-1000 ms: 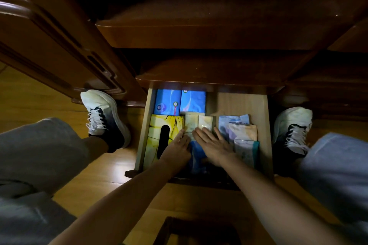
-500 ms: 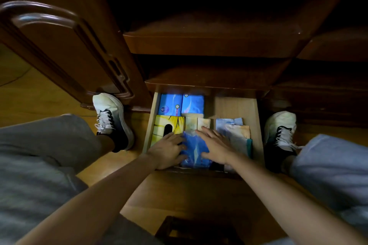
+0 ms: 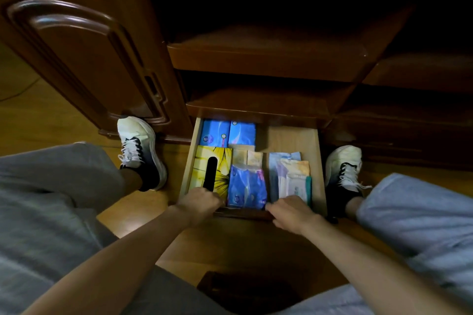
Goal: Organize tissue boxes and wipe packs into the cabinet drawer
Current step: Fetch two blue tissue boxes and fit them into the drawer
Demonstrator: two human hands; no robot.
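The pale wooden drawer point(image 3: 318, 161) stands pulled out from the dark cabinet. Inside lie two blue tissue packs point(image 3: 227, 133) at the back, a yellow tissue box point(image 3: 211, 172) on the left, a blue wipe pack point(image 3: 247, 188) in the middle, small beige packs point(image 3: 249, 157) behind it, and pale wipe packs point(image 3: 290, 174) on the right. My left hand point(image 3: 198, 203) curls over the drawer's dark front edge point(image 3: 243, 213) at the left. My right hand point(image 3: 291, 212) curls over that edge at the right.
An open cabinet door point(image 3: 84, 59) stands at the left. Shelves point(image 3: 266, 59) jut out above the drawer. My feet in white shoes point(image 3: 139, 148) flank the drawer on the wooden floor point(image 3: 230, 250). A dark object point(image 3: 245, 291) lies near me.
Both hands have left the blue wipe pack and drawn back to the drawer's front edge. The blue pack now lies uncovered in the middle.
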